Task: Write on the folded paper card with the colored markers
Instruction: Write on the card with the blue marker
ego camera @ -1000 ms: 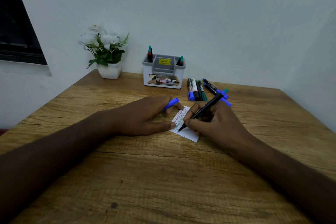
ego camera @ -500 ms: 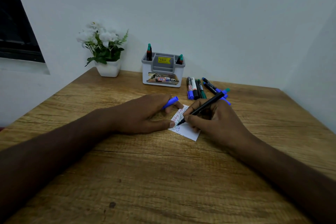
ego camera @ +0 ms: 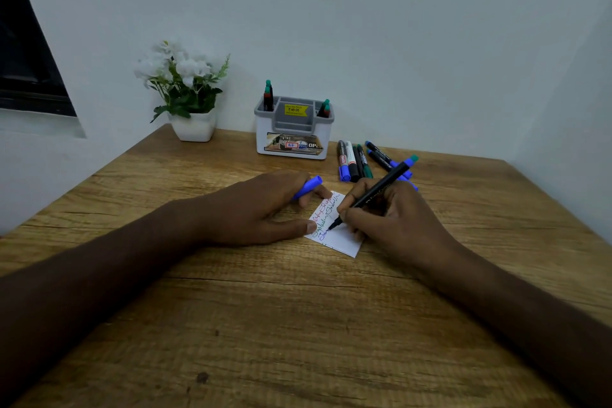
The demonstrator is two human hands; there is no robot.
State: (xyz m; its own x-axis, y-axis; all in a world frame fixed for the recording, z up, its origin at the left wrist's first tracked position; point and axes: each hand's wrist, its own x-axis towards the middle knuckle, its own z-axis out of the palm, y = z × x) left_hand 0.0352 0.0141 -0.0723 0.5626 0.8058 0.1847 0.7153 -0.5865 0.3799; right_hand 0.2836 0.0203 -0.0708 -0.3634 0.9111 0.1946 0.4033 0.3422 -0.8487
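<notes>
Card (ego camera: 344, 238): lies flat on the counter (ego camera: 298, 325), between both hands.
Left hand (ego camera: 265, 209): thumb presses the card edge so it cannot slide; fingers curl around a blue cap (ego camera: 309, 185).
Right hand (ego camera: 390, 219): pinches the marker (ego camera: 371, 195), tip on the card to write.

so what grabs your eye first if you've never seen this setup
The two hands meeting at mid-table: the right hand holds a black marker, tip on the small white card, while the left hand steadies the card and grips a blue cap. Behind, a flower pot and marker caddy stand against the wall.
</notes>
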